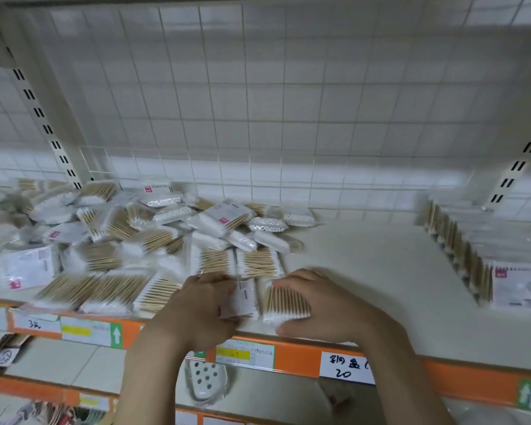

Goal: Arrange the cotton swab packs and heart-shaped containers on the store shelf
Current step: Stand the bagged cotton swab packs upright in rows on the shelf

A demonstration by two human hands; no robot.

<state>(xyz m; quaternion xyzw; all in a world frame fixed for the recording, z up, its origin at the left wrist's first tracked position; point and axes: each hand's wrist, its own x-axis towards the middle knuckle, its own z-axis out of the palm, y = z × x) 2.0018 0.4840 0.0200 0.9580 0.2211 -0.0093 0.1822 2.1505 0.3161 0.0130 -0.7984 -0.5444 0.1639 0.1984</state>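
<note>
left hand [196, 305] grips labelled pack [238, 299] | right hand [313, 302] grips swab pack [284, 300] | shelf [365, 256] front edge

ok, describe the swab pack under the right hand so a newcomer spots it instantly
Start at the orange-edged cream shelf, near its front lip at the middle. Two hands meet there; the right hand holds a clear plastic pack of wooden-stick cotton swabs. Unlike the white-label pack beside it in the left hand, its sticks show.

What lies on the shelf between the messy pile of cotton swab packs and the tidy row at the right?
Only bare shelf separates the pile from the standing row, as the head view shows.
</note>
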